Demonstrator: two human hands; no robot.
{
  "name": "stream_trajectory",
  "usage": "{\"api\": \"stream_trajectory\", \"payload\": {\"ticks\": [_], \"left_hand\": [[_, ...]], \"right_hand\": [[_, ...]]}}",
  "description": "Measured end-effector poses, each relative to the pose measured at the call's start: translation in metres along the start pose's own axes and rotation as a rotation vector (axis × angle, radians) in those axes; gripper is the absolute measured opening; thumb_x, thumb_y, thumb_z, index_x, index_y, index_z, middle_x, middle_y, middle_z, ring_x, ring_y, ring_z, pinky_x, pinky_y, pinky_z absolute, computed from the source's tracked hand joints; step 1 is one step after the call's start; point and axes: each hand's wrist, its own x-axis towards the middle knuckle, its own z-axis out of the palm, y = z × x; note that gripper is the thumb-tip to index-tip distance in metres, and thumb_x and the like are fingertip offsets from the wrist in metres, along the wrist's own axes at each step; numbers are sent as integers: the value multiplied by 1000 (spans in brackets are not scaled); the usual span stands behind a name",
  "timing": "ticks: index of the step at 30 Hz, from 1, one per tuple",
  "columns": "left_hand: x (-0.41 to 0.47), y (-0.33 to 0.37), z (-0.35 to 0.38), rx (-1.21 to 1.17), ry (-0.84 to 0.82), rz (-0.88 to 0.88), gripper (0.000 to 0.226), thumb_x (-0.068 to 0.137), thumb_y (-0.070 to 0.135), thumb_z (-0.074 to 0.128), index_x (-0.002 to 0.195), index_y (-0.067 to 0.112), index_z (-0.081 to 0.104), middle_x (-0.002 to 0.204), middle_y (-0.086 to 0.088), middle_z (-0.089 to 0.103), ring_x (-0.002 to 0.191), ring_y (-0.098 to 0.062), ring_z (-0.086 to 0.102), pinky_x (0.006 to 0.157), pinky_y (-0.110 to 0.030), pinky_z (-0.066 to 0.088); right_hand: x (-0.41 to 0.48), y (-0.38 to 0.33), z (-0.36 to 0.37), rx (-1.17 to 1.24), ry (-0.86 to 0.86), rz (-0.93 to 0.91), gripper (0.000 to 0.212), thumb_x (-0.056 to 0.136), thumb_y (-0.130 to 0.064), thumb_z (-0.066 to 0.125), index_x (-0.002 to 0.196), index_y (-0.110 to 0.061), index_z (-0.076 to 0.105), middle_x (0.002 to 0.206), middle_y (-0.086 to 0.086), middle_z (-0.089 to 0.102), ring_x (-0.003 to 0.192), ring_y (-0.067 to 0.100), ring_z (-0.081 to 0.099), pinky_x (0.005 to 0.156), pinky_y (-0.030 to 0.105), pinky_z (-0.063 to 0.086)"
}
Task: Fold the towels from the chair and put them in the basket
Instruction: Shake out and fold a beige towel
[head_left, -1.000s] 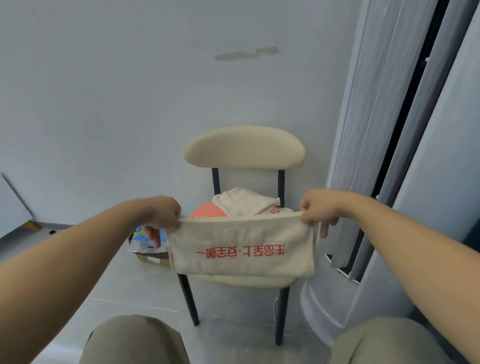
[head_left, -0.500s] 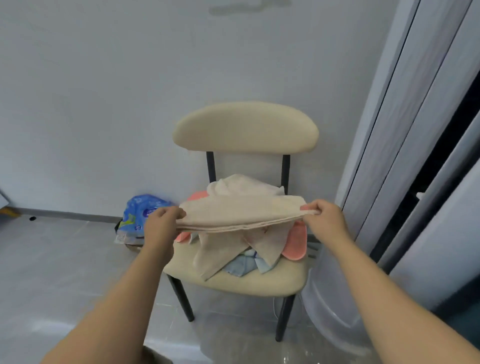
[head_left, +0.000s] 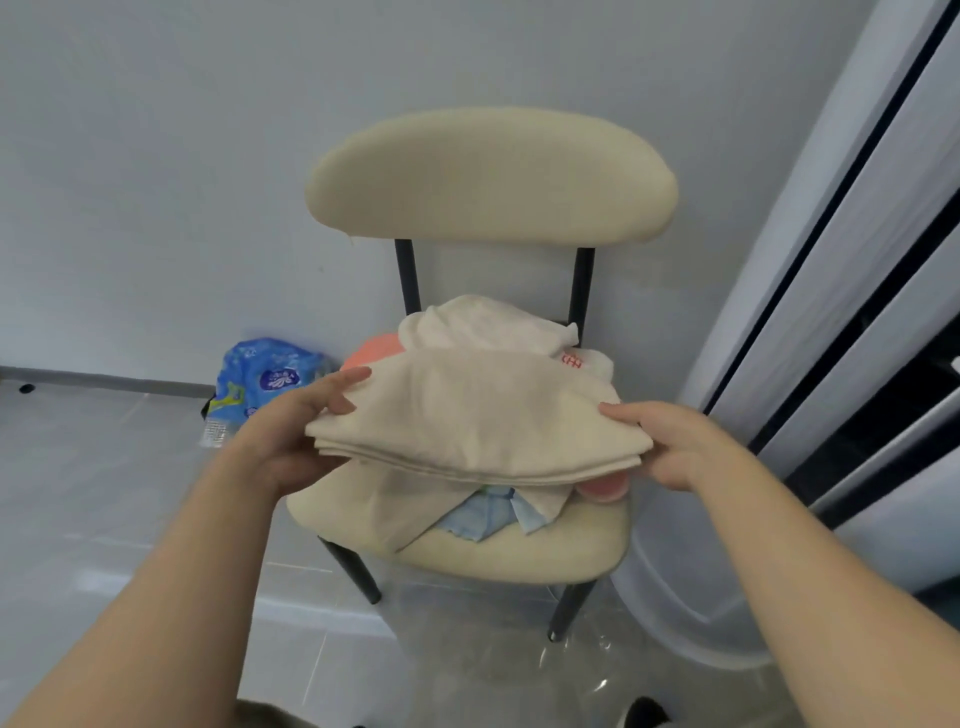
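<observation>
A folded beige towel (head_left: 478, 421) is being held level just above the seat of the chair (head_left: 488, 176). Its left end is being grasped by the left grip (head_left: 301, 436), with fingers closed over the edge. Its right end is being pinched by the right grip (head_left: 675, 447), thumb on top (the fingers beneath are hidden by the cloth). Under it, a loose pile of towels (head_left: 483, 322) in beige, pink and pale blue is lying on the seat. A blue package (head_left: 265, 374) is sitting on the floor (head_left: 78, 493) beside the chair, against the wall (head_left: 156, 156).
</observation>
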Motion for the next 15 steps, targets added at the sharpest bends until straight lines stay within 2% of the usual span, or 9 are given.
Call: {"api": "stream_trajectory", "payload": {"ticks": [2,3,5,7,9,12,15], "left_hand": [[2,-3,2,-10,-45,-9,72,63,0,51,130,18,68,129,-9,64,97,-27,57,89,-36,46],[3,-4,4,-19,-56,-4,74,60,1,51,130,18,69,136,-9,62,103,-29,56,93,-36,45],[4,-2,5,-4,-34,33,75,59,4,50,129,20,70,146,-10,56,109,-31,52,93,-39,45],[2,2,7,42,-20,84,78,52,8,55,127,24,72,149,-11,53,110,-33,51,84,-42,46],[-1,7,10,54,-25,135,78,50,9,58,125,24,73,148,-13,53,112,-35,54,91,-46,44],[-10,14,20,75,-16,213,59,73,3,53,126,21,73,139,-11,61,117,-32,59,106,-46,41],[-19,18,37,211,-17,276,49,88,1,60,131,23,69,128,-5,69,118,-27,66,106,-42,48]], "right_hand": [[3,-1,-1,-4,1,-36,16,97,0,58,103,-15,60,92,13,73,84,26,68,71,40,55],[4,-1,-2,17,0,-61,21,96,3,57,102,-18,57,96,13,71,82,26,68,68,39,56],[7,-1,-4,83,-41,-102,33,95,6,54,112,-22,60,112,13,69,89,28,68,70,38,59],[5,-5,-6,107,-86,-125,46,93,7,52,124,-24,65,122,12,69,97,30,68,73,39,59],[-1,-12,-7,85,-111,-172,54,91,7,50,131,-26,65,124,11,70,99,30,69,72,36,59],[-19,-26,-7,30,-107,-295,57,88,11,51,131,-23,67,122,10,71,100,28,71,71,33,61],[-38,-39,-7,-93,-49,-429,60,84,15,56,131,-20,67,123,8,70,105,27,71,77,33,61]]}}
